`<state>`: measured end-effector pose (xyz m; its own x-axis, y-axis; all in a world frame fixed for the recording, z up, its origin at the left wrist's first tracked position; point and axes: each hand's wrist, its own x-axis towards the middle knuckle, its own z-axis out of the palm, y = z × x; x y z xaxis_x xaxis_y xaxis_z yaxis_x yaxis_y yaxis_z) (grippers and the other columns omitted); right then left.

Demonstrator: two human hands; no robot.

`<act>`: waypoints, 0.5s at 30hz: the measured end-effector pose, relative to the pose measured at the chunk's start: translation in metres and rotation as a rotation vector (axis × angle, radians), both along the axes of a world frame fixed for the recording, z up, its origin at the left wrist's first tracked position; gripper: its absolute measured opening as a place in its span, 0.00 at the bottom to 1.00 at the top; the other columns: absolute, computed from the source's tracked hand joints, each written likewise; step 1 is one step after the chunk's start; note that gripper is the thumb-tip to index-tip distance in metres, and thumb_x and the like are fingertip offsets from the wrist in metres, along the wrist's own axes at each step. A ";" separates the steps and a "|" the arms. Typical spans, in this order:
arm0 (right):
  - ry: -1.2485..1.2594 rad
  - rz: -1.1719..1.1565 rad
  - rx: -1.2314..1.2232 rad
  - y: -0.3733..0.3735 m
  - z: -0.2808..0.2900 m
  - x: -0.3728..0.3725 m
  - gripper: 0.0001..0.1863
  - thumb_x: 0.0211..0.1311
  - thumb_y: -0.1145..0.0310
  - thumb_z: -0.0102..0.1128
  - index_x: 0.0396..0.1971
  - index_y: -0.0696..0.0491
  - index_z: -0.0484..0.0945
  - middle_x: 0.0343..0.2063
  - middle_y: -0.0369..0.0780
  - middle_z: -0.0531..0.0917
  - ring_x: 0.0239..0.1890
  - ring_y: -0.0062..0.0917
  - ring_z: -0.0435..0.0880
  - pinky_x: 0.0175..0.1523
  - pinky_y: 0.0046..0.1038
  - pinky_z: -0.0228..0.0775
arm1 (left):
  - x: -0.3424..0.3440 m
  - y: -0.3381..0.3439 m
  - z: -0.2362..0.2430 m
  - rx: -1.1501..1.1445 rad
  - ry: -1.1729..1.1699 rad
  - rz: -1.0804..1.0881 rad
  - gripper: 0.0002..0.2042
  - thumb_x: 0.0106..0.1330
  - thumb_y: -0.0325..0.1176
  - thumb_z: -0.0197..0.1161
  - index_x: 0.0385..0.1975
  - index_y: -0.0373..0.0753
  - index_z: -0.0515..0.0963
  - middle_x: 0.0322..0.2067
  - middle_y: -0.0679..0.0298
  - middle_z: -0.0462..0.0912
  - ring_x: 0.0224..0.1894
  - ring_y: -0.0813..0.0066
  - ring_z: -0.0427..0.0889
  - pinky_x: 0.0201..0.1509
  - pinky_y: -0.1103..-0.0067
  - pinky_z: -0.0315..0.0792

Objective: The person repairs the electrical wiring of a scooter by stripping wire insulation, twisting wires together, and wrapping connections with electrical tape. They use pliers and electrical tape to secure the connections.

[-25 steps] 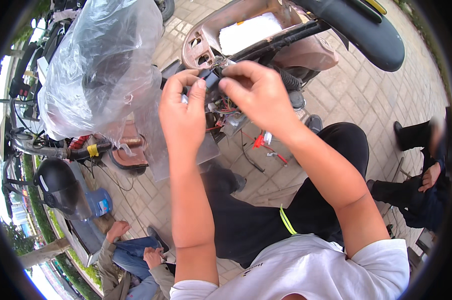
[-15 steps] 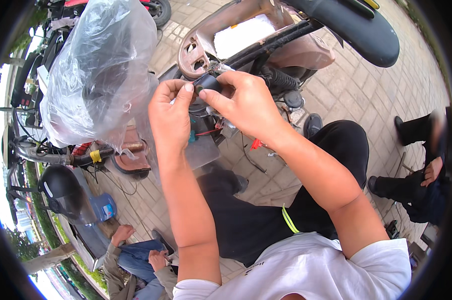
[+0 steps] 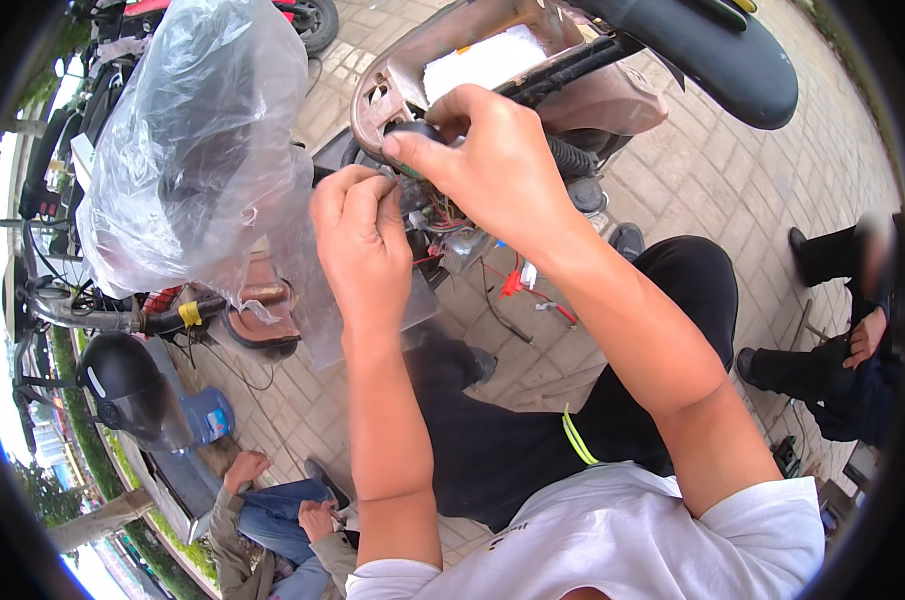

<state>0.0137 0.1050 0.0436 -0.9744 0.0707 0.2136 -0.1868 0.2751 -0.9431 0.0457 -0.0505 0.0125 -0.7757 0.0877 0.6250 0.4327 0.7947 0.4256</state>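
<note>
My right hand (image 3: 497, 160) grips a black roll of tape (image 3: 419, 133) between thumb and fingers, most of it behind the hand. Just below and to the left, my left hand (image 3: 364, 225) is closed in a pinch, and what lies between its fingertips is too small to make out. Beneath both hands is a tangle of thin wires (image 3: 444, 212), several of them red. A red connector (image 3: 513, 284) hangs on a wire beside my right wrist. Behind the hands stands the stripped brown body of a scooter (image 3: 377, 112).
Clear plastic sheeting (image 3: 197, 150) covers something on the left. A black seat (image 3: 747, 75) juts out at the upper right. A helmet (image 3: 122, 375) and blue bottle (image 3: 210, 415) are at lower left. One person (image 3: 272, 520) sits nearby; another (image 3: 842, 370) is at right.
My hands, earlier together at the roll, have moved apart. The right has gone up and away with the roll; the left has turned and dropped slightly. More wires and the red connector now show.
</note>
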 end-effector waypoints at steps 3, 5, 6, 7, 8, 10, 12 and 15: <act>0.041 0.092 -0.202 -0.003 0.000 -0.007 0.18 0.56 0.64 0.70 0.35 0.67 0.81 0.26 0.51 0.84 0.29 0.36 0.87 0.36 0.32 0.77 | 0.002 0.009 0.000 -0.190 0.154 0.113 0.05 0.62 0.24 0.66 0.36 0.34 0.79 0.46 0.58 0.80 0.48 0.58 0.76 0.53 0.71 0.70; 0.077 0.143 -0.334 -0.006 -0.007 -0.006 0.16 0.57 0.66 0.69 0.36 0.65 0.81 0.26 0.50 0.85 0.29 0.33 0.87 0.35 0.32 0.77 | -0.003 0.008 0.001 -0.177 0.217 0.050 0.05 0.63 0.25 0.65 0.36 0.34 0.79 0.44 0.58 0.81 0.47 0.59 0.77 0.53 0.72 0.71; 0.112 0.133 -0.364 -0.007 -0.011 -0.002 0.15 0.58 0.67 0.68 0.36 0.65 0.81 0.26 0.50 0.85 0.29 0.32 0.87 0.35 0.32 0.77 | -0.005 0.008 0.001 -0.169 0.248 0.018 0.04 0.64 0.25 0.65 0.37 0.34 0.79 0.43 0.58 0.81 0.46 0.59 0.78 0.53 0.72 0.71; 0.146 0.125 -0.395 -0.010 -0.015 0.002 0.13 0.58 0.68 0.67 0.36 0.64 0.82 0.26 0.49 0.85 0.28 0.31 0.87 0.35 0.32 0.77 | -0.005 0.008 0.001 -0.043 0.134 0.016 0.04 0.65 0.25 0.65 0.37 0.34 0.79 0.41 0.58 0.82 0.45 0.60 0.79 0.52 0.72 0.72; 0.120 0.093 -0.349 -0.008 -0.020 0.006 0.13 0.58 0.69 0.67 0.36 0.64 0.82 0.26 0.49 0.84 0.27 0.31 0.86 0.35 0.32 0.77 | -0.005 0.007 0.001 0.083 0.021 0.014 0.04 0.65 0.25 0.64 0.37 0.34 0.79 0.40 0.58 0.82 0.43 0.61 0.80 0.51 0.71 0.74; 0.067 0.029 -0.256 -0.002 -0.031 0.016 0.11 0.57 0.70 0.66 0.35 0.64 0.82 0.26 0.48 0.84 0.26 0.32 0.85 0.34 0.32 0.76 | -0.006 0.007 0.001 0.314 -0.137 0.006 0.04 0.67 0.26 0.63 0.37 0.34 0.78 0.37 0.59 0.83 0.40 0.66 0.81 0.47 0.73 0.75; -0.018 0.075 -0.100 -0.004 -0.036 0.024 0.13 0.55 0.68 0.68 0.33 0.64 0.82 0.24 0.50 0.83 0.25 0.37 0.85 0.33 0.35 0.75 | -0.011 0.005 0.001 0.525 -0.226 -0.007 0.04 0.70 0.27 0.61 0.37 0.32 0.78 0.34 0.60 0.84 0.36 0.73 0.81 0.44 0.76 0.76; -0.005 0.068 -0.050 -0.012 -0.039 0.024 0.14 0.55 0.66 0.69 0.32 0.63 0.82 0.23 0.51 0.83 0.27 0.39 0.86 0.34 0.37 0.75 | -0.018 -0.002 0.000 0.642 -0.335 -0.029 0.05 0.70 0.27 0.61 0.36 0.31 0.77 0.33 0.63 0.83 0.36 0.79 0.79 0.42 0.79 0.75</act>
